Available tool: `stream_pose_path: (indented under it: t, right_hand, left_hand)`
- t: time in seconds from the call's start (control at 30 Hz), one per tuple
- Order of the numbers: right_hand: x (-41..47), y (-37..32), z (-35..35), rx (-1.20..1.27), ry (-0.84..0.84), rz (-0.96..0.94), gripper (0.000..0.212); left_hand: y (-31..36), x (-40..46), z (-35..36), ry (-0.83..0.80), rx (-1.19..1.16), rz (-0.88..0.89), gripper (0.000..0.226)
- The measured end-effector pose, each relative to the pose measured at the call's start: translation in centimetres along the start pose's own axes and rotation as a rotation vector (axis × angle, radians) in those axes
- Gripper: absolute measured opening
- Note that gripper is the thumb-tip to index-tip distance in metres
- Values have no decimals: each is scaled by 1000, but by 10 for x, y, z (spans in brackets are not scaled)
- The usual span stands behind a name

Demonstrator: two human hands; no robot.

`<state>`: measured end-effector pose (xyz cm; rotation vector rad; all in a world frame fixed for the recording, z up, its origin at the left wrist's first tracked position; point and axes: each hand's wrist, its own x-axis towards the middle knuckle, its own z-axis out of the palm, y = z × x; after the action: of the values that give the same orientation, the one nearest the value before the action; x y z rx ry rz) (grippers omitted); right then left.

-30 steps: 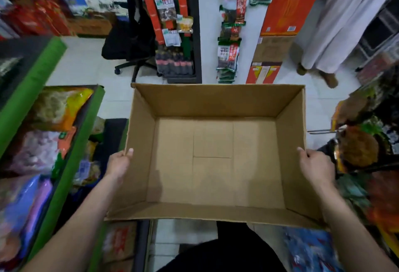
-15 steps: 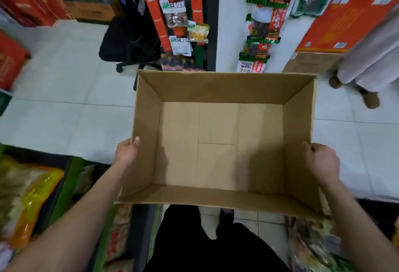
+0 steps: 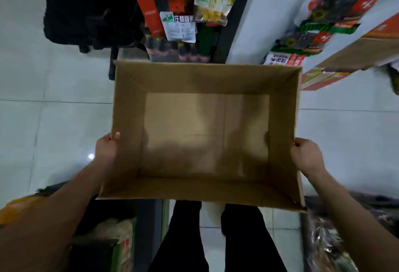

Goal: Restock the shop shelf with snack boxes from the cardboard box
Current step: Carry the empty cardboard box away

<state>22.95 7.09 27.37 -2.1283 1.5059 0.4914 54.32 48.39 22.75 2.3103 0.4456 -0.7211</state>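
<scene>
Above the person's dark trouser legs (image 3: 216, 239), the open cardboard box (image 3: 203, 187) hangs over the pale tiled floor (image 3: 54, 120), left hand (image 3: 106, 148) pinching its left wall, right hand (image 3: 305, 156) with fingers curled round its right wall, and beyond it hang snack packets (image 3: 194, 12).
</scene>
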Motion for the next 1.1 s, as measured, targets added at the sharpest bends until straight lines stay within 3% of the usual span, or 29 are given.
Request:
stream_pose_path:
  t: [0.2,0.53,0.87,1.1]
  right_hand:
    - [89,-38,96,-44,-141,-16,28]
    - [225,-55,223,-28,-178,-19,30]
    - [296,-48,280,-16,-82,-10,26]
    - [285,-38,270,342,-226,6,55]
  left_hand:
    - [-26,119,35,-1,60,-72,38]
    - [-61,270,133,-13,33,-94,34]
    - [-83,322,202,-88,39,-138,36]
    - [-64,312,201,-86,79,-165,51]
